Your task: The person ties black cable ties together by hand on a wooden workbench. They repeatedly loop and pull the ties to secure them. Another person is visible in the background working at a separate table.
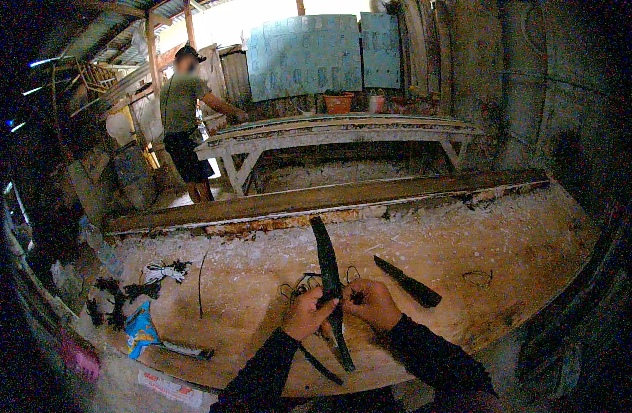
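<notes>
A long, flat, dark strip, perhaps a sheath, stands out from my hands over the wooden table. My left hand is closed round its middle, the thumb lying across it. Close against its right side, my right hand has its fingers pinched together on something small and dark, seemingly cord. Thin dark cord loops show by both hands. Below my left hand lies a narrow dark strip. To the right rests a dark, pointed, blade-shaped piece.
On the table's left lie a white cord bundle, dark clumps, a thin dark stick, a blue packet and a dark-ended tool. A cord loop lies right. Beyond, a person stands at a long bench.
</notes>
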The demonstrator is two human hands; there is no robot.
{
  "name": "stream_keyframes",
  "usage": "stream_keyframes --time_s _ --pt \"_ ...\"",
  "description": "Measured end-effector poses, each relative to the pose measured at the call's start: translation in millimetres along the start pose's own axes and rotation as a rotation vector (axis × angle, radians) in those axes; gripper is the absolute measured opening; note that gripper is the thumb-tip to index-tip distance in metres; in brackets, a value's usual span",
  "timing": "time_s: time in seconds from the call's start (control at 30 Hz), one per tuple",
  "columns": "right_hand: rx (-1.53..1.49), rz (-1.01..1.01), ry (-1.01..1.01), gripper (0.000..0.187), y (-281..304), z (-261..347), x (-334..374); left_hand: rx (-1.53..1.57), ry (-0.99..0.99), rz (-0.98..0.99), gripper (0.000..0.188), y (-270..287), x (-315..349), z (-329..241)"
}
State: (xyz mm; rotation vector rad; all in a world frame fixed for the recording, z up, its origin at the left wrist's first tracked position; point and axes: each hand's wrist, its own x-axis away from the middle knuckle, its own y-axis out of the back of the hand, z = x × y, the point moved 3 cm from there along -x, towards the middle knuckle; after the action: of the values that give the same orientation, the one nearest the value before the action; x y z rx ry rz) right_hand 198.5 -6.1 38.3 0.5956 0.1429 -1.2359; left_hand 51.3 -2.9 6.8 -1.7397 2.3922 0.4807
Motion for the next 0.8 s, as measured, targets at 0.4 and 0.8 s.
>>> stream_keyframes --time_s 0.4,0.8 --pt "-0.088 0.022 -0.076 0.011 1.5 -5.6 -2.2 0.093 0.171 0.069 0.019 5.1 -0.4 1.1" --pt "0.447 0.260 -0.306 0.021 18.5 -30.2 -8.1 0.777 0.029 -0.360 0.014 72.8 5.2 4.3"
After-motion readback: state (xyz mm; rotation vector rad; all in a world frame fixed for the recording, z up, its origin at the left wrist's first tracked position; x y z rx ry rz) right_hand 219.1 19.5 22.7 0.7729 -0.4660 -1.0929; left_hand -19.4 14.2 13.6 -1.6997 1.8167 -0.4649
